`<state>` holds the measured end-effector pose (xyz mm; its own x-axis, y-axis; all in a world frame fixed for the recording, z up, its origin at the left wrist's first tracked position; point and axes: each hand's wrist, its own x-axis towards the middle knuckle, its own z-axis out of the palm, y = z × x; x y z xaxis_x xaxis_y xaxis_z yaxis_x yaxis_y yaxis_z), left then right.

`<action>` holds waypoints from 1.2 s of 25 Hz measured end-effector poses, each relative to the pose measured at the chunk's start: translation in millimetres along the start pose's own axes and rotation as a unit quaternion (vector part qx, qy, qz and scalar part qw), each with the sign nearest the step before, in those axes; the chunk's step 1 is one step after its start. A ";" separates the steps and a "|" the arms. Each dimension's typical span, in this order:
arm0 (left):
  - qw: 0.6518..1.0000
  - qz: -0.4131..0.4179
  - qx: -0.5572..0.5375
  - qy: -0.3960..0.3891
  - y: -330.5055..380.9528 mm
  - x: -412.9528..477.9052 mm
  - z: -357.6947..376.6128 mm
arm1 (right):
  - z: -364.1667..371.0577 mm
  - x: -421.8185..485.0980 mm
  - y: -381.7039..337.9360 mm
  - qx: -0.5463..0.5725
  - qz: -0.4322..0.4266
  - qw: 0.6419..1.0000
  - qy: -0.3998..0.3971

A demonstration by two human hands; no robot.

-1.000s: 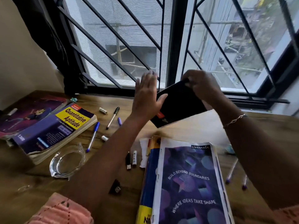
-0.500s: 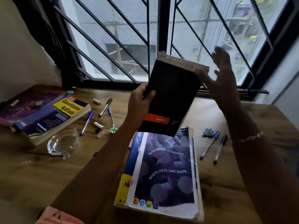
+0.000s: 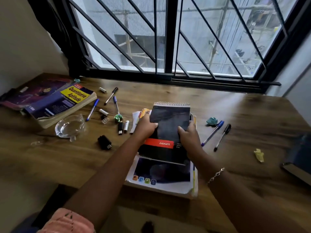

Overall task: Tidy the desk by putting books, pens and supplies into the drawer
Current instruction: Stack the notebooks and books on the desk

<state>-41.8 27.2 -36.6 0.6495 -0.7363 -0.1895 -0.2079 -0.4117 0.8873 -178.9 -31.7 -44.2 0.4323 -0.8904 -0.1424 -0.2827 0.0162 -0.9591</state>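
A black spiral pad (image 3: 168, 125) with a red band lies on top of the purple notebook (image 3: 161, 172), which tops a small stack of books in the middle of the wooden desk (image 3: 244, 115). My left hand (image 3: 145, 127) grips the pad's left edge and my right hand (image 3: 188, 133) grips its right edge. Several pens (image 3: 93, 108) lie scattered to the left. Two more pens (image 3: 217, 133) lie to the right. A thick "Quantitative Aptitude" book (image 3: 64, 101) sits on another book at the far left. No drawer shows.
A glass ashtray (image 3: 70, 126) stands left of the stack, with small caps, a black USB adapter (image 3: 104, 142) and erasers around it. A teal crumpled bit (image 3: 211, 121) and a yellow scrap (image 3: 259, 154) lie on the right. A dark device (image 3: 299, 158) sits at the right edge. Window bars run behind.
The black pad was held upright in the air; it now lies flat on the purple notebook. Both hands have come down with it and hold its side edges.
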 end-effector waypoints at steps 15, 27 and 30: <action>0.911 0.014 0.394 0.124 -15.1 -37.0 19.0 | 6.8 -29.7 9.9 -0.392 -0.053 0.919 0.006; 0.867 0.128 0.462 0.134 -27.5 -82.5 58.3 | -28.4 -57.0 42.4 -0.486 -0.276 0.829 0.017; 0.884 0.149 0.428 0.111 -28.3 -103.5 74.8 | -40.3 -66.0 54.5 -0.472 -0.281 0.835 0.013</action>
<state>-157.9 74.9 -73.5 0.5809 -0.7958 0.1710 -0.8096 -0.5434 0.2219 -257.3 9.6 -77.3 0.7083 -0.6469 0.2825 -0.5966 -0.7625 -0.2502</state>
